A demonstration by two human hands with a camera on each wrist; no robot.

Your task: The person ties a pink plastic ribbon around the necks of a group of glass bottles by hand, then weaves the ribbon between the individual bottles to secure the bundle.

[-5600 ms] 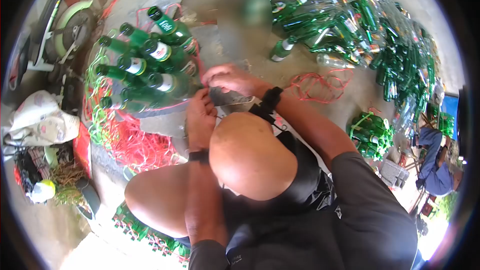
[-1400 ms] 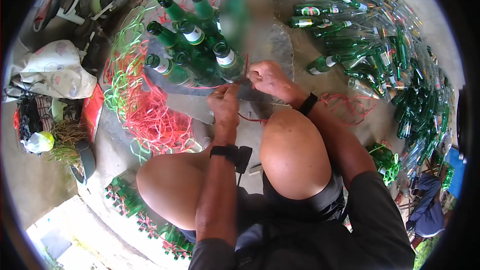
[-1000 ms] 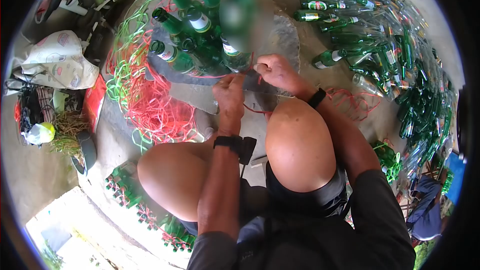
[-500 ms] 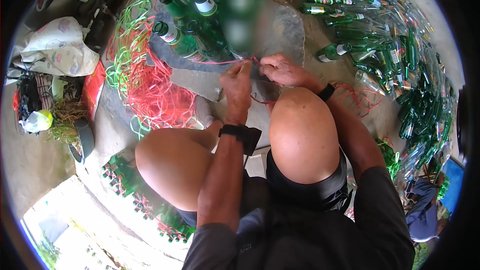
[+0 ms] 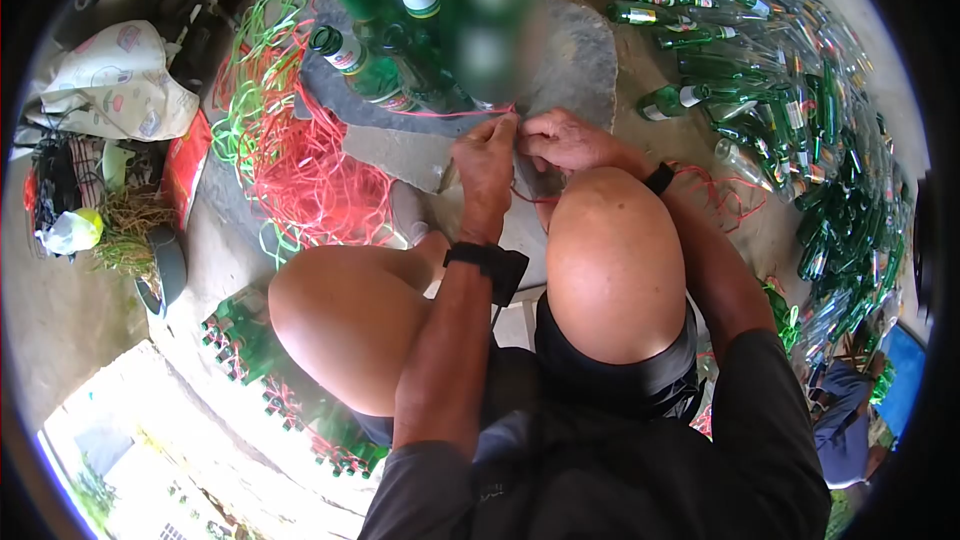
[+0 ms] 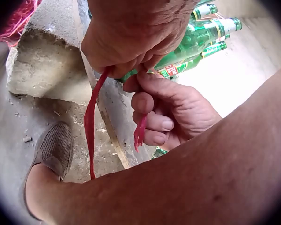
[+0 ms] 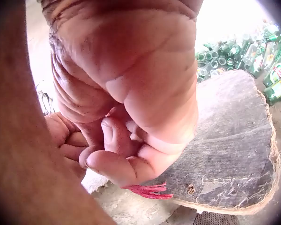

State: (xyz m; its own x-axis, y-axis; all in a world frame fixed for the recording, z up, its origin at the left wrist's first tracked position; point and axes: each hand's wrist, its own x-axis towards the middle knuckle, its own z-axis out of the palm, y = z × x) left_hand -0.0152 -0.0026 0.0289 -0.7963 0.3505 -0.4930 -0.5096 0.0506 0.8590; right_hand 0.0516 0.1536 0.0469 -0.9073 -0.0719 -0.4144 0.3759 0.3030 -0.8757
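Note:
A cluster of green glass bottles (image 5: 372,80) stands upright on a dark stone slab (image 5: 585,60), with red plastic string (image 5: 440,114) running round its base. At the near side of the cluster my left hand (image 5: 484,162) pinches the string; a flat red strand (image 6: 90,124) hangs below it in the left wrist view. My right hand (image 5: 572,140) is right beside it, fingers curled and pinching the string. A frayed red end (image 7: 152,191) sticks out under the right fingers. The spot where both fingertips meet is mostly hidden. A blur covers part of the bottles.
Tangled red and green string (image 5: 320,180) lies left of the slab. A large heap of loose bottles (image 5: 770,90) spreads at the right, with a loop of red string (image 5: 715,190) nearer. Bundled bottles (image 5: 240,340) stand behind my left knee (image 5: 345,325). Another person (image 5: 845,420) is at far right.
Both hands have come closer together at the string, after pulling slightly apart a second ago. The head view has shifted, so the bottles sit higher in it. The bottles stay standing.

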